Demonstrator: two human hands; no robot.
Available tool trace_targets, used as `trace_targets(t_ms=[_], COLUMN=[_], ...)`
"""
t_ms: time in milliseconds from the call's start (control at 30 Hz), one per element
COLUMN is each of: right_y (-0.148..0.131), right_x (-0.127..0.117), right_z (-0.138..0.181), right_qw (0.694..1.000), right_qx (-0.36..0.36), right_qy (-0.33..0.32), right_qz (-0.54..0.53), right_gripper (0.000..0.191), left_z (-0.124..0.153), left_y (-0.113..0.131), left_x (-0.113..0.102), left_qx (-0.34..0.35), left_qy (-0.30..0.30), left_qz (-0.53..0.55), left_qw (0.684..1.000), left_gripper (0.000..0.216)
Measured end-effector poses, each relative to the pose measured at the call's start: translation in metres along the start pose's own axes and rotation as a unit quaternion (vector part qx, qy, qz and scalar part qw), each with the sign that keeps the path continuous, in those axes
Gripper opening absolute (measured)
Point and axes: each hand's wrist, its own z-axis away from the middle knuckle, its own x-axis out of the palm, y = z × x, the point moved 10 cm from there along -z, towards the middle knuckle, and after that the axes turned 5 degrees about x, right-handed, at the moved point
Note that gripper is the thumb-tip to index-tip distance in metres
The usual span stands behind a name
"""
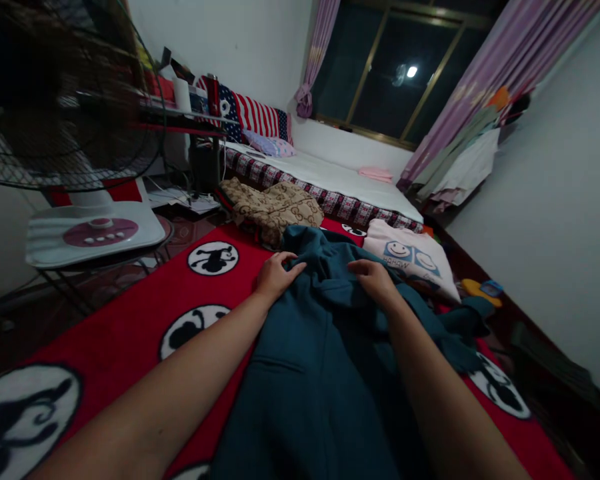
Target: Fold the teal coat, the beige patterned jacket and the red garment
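Note:
A dark teal coat lies spread on the red blanket, a pocket slit and a long front seam showing. Its upper part is bunched in folds. My left hand is at the coat's upper left edge, thumb and fingers closed on the fabric. On the upper right part, my right hand pinches the cloth between thumb and fingers. A sleeve trails out crumpled to the right. The coat's lower end runs out of view between my forearms.
Beyond the coat lie a tan patterned garment and a folded pale pink shirt on the red blanket. A fan stands at left on a stool. Farther back are a desk and a white-topped bed.

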Motion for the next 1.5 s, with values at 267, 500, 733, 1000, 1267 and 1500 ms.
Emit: trace_targets(t_ms=[267, 500, 733, 1000, 1267, 1500], right_y=[0.055, -0.024, -0.151, -0.108, -0.089, -0.080], right_x=[-0.040, -0.089, -0.027, 0.080, 0.111, 0.064], right_z=[0.049, 0.066, 0.170, 0.148, 0.163, 0.154], right_qw=[0.895, 0.859, 0.938, 0.974, 0.965, 0.960], right_qx=[-0.049, -0.058, -0.082, -0.173, -0.251, -0.248], right_qy=[-0.131, 0.076, -0.310, -0.121, -0.025, 0.129], right_qz=[0.423, 0.503, 0.132, 0.081, 0.072, -0.005], right_gripper=[0.059, 0.022, 0.039, 0.048, 0.016, 0.027], left_z=[-0.005, -0.006, -0.008, -0.005, -0.038, -0.102], left_y=[-0.016, -0.016, -0.024, -0.026, 0.010, 0.070], left_x=[0.005, -0.005, -0.008, -0.014, -0.017, 0.048], left_qx=[-0.018, -0.018, -0.041, -0.043, 0.022, 0.059], left_qy=[0.011, 0.042, 0.066, 0.084, 0.085, -0.133], left_qz=[0.044, 0.092, 0.138, 0.164, 0.068, -0.289], left_qw=[0.999, 0.995, 0.987, 0.982, 0.994, 0.946], left_gripper=[0.010, 0.021, 0.040, 0.044, 0.027, 0.052])
